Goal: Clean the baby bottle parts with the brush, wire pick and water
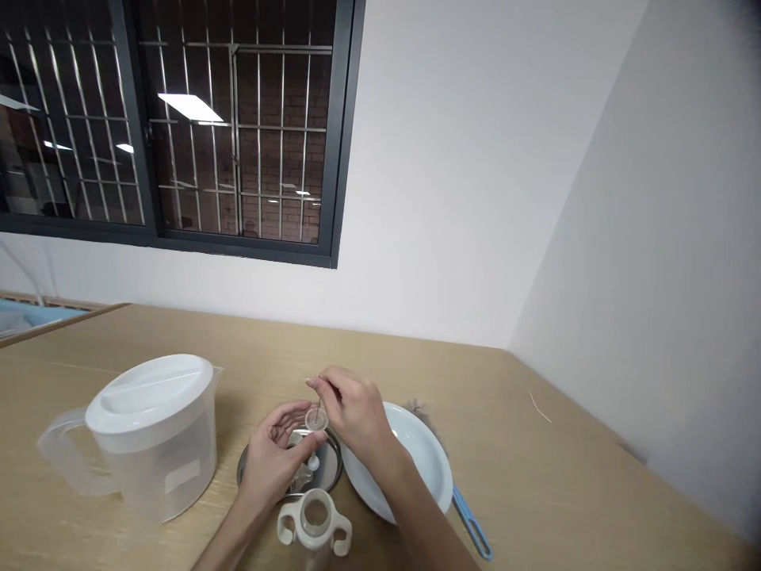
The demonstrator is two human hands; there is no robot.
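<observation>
My left hand (274, 461) holds a small clear round part (315, 419) over a metal dish (330, 468) on the wooden table. My right hand (355, 414) is just right of it, fingers pinched on a thin wire-like tool that pokes down into the clear part. In front of both hands stands a white cup collar with two side handles (315, 523). A small white piece (312, 462) sits on the metal dish under the hands.
A large translucent lidded pitcher (151, 436) stands at the left. A white bowl (416, 468) lies right of the hands, with a blue-handled brush (472, 530) beside it. White walls close off the table's far and right sides.
</observation>
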